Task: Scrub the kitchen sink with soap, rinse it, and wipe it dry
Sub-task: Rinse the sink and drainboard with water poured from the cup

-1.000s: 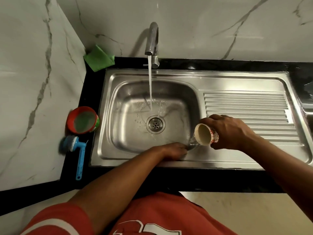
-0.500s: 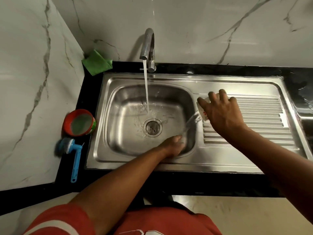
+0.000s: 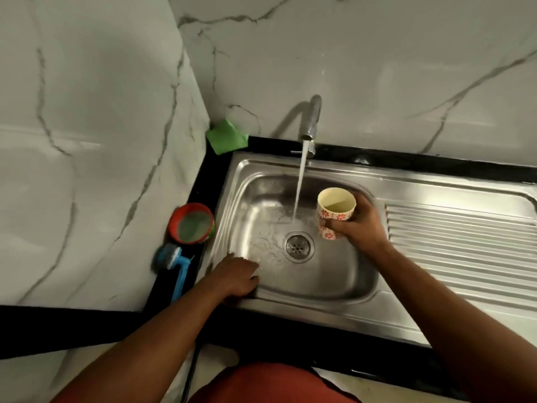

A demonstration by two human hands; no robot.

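Fingers of the right hand [image 3: 359, 226] curl round a floral cup [image 3: 335, 209], gripping its lower half and holding it roughly upright, so that we look into its pale inside. We see the cup just right of the water stream [image 3: 300, 184] falling from the tap [image 3: 314, 117], near it but apart, over the back right part of the sink [image 3: 334, 289] basin. The left hand [image 3: 235, 276] lies knuckles up on the basin's near left slope, its fingertips turned toward the drain [image 3: 298, 246]. A pale speck shows at those fingertips, and we cannot tell whether the fingers lie flat or bend over something. Water ripples across the basin floor between that hand and the drain. Beyond the right hand the ribbed drainboard [image 3: 465, 242] stretches wide to the right. On the black counter strip left of the sink's rim sit a red bowl [image 3: 191, 223] and a blue brush [image 3: 177, 266], close beside the left wrist, with a green cloth [image 3: 226, 137] in the back corner against the marble wall [image 3: 101, 126]
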